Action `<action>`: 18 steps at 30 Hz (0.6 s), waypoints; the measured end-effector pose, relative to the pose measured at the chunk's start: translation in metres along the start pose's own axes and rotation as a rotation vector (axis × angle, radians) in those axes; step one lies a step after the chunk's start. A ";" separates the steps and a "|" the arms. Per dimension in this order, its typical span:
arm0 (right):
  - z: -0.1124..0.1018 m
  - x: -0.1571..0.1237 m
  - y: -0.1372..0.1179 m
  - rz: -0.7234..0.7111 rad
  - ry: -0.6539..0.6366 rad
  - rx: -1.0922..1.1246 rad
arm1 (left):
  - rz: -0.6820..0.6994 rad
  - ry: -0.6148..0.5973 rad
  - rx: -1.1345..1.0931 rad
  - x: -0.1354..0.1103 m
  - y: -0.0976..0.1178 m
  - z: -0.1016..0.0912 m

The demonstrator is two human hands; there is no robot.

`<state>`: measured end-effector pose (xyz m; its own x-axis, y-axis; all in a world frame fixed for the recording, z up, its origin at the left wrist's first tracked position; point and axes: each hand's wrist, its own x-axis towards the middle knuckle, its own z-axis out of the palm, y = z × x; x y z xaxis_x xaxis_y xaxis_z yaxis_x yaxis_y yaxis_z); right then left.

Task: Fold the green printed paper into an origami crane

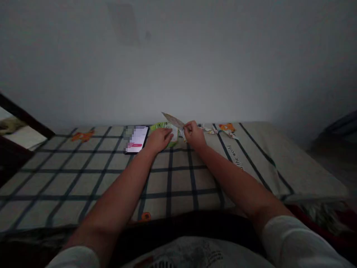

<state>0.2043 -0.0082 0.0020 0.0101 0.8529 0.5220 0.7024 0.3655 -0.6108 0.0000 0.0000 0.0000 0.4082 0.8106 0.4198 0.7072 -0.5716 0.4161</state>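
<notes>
My right hand (194,134) pinches the lower right corner of a thin, stiff-looking printed sheet (172,120), which tilts up to the left. On the left, my left hand (159,139) rests with thumb and fingers apart over a green and white packet (174,140). The hand covers part of that packet, so I cannot make out its full shape. Just beyond the right hand lie crumpled, torn-looking printed scraps (214,131) on the cloth.
A phone or tablet with a lit screen (139,136) lies left of my left hand. The checked cloth (111,182) spreads over a flat surface against a grey wall (195,67). A dark frame (25,119) stands at the left edge.
</notes>
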 end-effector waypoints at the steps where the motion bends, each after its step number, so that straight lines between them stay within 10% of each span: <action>1: 0.000 -0.001 0.000 -0.020 -0.015 -0.008 | -0.054 0.075 -0.098 0.002 0.002 0.001; 9: 0.005 0.001 0.007 -0.461 -0.193 -0.055 | -0.524 0.365 -1.405 0.016 0.027 0.006; 18: 0.005 0.000 0.006 -0.559 -0.157 -0.048 | -0.526 0.446 -1.477 0.016 0.028 0.015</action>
<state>0.2049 -0.0045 -0.0043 -0.4744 0.5814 0.6610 0.6023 0.7620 -0.2380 0.0345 -0.0009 0.0063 -0.0613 0.9958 0.0676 -0.5377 -0.0900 0.8383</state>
